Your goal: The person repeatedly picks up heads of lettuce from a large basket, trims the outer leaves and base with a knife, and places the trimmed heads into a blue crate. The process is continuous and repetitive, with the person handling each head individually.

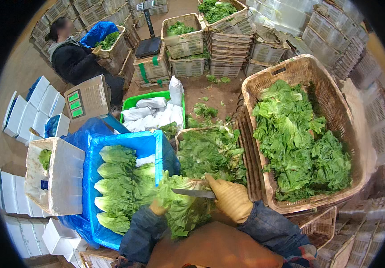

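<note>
In its yellow glove, my right hand [234, 199] grips a knife whose steel blade [194, 193] points left across a leafy green lettuce head [182, 204]. My left hand [159, 207], mostly hidden by leaves, holds that head from the left. Directly left is a crate lined with blue plastic [159, 150], where trimmed lettuce heads [113, 191] lie in rows. Beyond the knife, loose leaves [209, 154] fill a container. A large brown plastic crate [281, 72] to my right holds more untrimmed lettuce [289, 134].
A digital scale display [86, 98] stands beyond the blue-lined crate. Behind it, a green crate [135, 98] holds white wrapped packs [152, 112]. A foam box [66, 177] sits at left. Farther back, a person [75, 60] sits by another crate, near a platform scale [147, 47] and stacked crates [229, 50].
</note>
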Demonstrator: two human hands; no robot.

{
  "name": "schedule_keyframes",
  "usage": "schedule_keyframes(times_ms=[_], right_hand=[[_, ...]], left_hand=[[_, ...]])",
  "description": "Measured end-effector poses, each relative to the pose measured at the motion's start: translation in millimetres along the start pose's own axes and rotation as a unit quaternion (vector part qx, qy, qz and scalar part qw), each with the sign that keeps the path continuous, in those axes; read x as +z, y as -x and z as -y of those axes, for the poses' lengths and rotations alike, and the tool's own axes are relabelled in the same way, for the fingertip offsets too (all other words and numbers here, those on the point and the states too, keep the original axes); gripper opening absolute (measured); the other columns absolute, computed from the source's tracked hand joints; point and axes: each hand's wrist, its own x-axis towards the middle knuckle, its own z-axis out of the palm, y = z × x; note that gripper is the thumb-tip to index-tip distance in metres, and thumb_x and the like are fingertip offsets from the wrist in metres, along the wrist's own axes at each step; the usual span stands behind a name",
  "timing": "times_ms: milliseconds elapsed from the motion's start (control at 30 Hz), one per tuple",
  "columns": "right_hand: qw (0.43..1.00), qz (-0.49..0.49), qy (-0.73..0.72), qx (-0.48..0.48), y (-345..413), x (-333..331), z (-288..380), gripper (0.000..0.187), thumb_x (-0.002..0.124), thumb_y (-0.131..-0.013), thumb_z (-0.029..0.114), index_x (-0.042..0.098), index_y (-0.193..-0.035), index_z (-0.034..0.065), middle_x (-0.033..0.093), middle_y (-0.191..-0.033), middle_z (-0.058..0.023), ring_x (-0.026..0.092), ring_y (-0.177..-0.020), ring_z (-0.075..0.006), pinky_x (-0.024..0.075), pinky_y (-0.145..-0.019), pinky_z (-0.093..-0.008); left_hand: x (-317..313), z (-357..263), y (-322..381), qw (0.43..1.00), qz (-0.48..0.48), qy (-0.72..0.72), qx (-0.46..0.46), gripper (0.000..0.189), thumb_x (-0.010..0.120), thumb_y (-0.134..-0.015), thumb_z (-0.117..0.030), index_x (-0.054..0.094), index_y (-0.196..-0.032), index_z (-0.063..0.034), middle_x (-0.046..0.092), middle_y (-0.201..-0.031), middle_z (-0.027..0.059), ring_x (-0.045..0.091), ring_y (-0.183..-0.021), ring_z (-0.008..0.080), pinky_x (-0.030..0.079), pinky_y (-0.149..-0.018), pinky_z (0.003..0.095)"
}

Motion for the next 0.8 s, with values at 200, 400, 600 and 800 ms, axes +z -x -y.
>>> schedule_keyframes(times_ms=[200, 400, 600, 800], right_hand=[[1.000, 0.021, -0.011, 0.020, 13, 33, -32, 0.046, 0.064, -0.085, 0.004, 0.055, -0.130, 0.0052, 0.072, -0.089, -0.0130, 0.073, -0.074, -0.0307, 0.0578, -0.057, -0.0423], [0.942, 0.056, -0.212, 0.252, 37, 29, -102, 0.050, 0.069, -0.092, 0.019, 0.059, -0.138, 0.0025, 0.070, -0.121, -0.0239, 0.068, -0.111, -0.0374, 0.0540, -0.095, -0.0464], [0.746, -0.049, -0.628, 0.215, 8, 41, -106, 0.065, 0.069, -0.098, 0.039, 0.049, -0.145, -0.0009, 0.061, -0.137, -0.0179, 0.061, -0.120, -0.0270, 0.0491, -0.101, -0.0383], [0.578, -0.147, -0.763, 0.251, 23, 75, -153, 0.039, 0.052, -0.106, 0.030, 0.050, -0.139, 0.0077, 0.064, -0.108, -0.0079, 0.065, -0.093, -0.0229, 0.0571, -0.075, -0.0395]], left_hand=[[19, -1, 7, 0.988, 0.034, -0.139, 0.050, 0.055, 0.060, -0.101, -0.024, 0.043, -0.152, -0.0139, 0.048, -0.151, 0.0102, 0.053, -0.130, 0.0322, 0.039, -0.115, 0.0471], [32, 0, -32, 0.971, 0.020, 0.235, 0.040, 0.078, 0.064, -0.096, -0.052, 0.035, -0.158, -0.0155, 0.046, -0.154, 0.0099, 0.040, -0.143, 0.0290, 0.022, -0.124, 0.0483], [0, -41, -121, 0.976, -0.002, 0.012, -0.215, 0.079, 0.064, -0.098, -0.032, 0.020, -0.163, -0.0176, 0.042, -0.156, 0.0186, 0.050, -0.136, 0.0368, 0.051, -0.102, 0.0469], [1, -100, -117, 0.992, -0.118, 0.011, -0.031, 0.146, 0.095, -0.062, -0.007, -0.008, -0.165, -0.0179, 0.015, -0.169, 0.0188, 0.029, -0.152, 0.0372, 0.044, -0.111, 0.0455]])
